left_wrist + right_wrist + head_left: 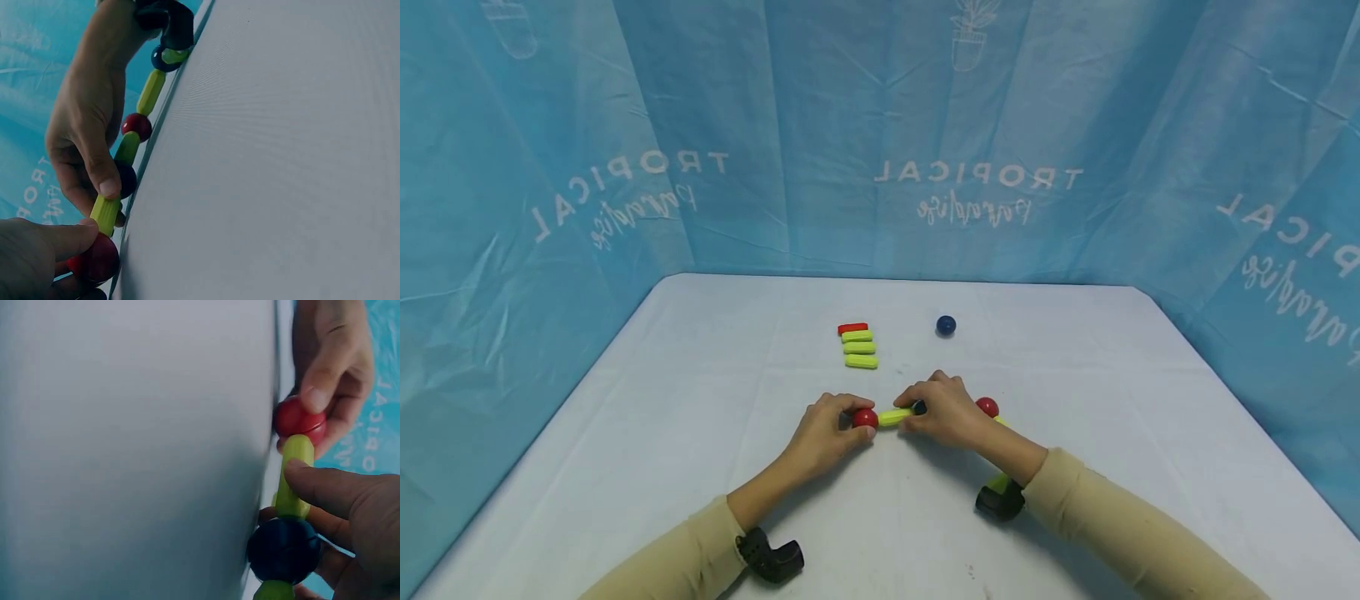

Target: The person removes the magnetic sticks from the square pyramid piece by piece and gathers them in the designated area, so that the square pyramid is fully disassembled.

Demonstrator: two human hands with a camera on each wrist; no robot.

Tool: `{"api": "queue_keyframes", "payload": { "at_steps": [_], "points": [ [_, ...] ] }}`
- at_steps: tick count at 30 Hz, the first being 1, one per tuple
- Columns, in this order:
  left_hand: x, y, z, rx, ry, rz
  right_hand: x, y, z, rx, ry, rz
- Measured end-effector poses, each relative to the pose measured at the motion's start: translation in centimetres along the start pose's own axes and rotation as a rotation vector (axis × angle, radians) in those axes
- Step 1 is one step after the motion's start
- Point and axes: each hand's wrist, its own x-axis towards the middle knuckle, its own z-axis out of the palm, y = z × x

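My left hand (823, 433) pinches a red ball (865, 418) between thumb and fingers above the middle of the table. A yellow-green rod (893, 417) meets that ball end-on, and my right hand (947, 412) grips the rod near its other end. There the rod joins a dark blue ball (284, 550), which sits by the right fingers. Beyond it the chain runs on: another rod (127, 147), a second red ball (136, 126), a further rod (151, 92) and a blue ball (160, 57). In the head view my right hand and forearm hide much of this chain.
Toward the back of the white table (760, 333) lie a red rod (853, 328) and several yellow-green rods (861, 362) in a column. A loose blue ball (946, 326) rests to their right. Blue printed curtains (850, 100) hang behind and at both sides.
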Motion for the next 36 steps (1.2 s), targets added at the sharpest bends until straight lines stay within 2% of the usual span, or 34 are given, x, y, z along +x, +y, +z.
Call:
{"api": "queue_keyframes", "payload": {
  "at_steps": [10, 24, 31, 36],
  "points": [
    [0.2, -0.1, 0.0, 0.011, 0.008, -0.009, -0.2, 1.0, 0.4, 0.073, 0.017, -0.004],
    [-0.1, -0.1, -0.1, 0.023, -0.024, 0.0, -0.7, 1.3, 0.7, 0.055, 0.035, -0.048],
    [-0.6, -1.2, -1.6, 0.086, 0.038, -0.011, -1.6, 2.0, 0.2, 0.041, 0.049, -0.011],
    [-0.5, -1.7, -2.0, 0.058, 0.057, -0.012, -1.9, 2.5, 0.1, 0.051, 0.068, -0.033]
  ]
}}
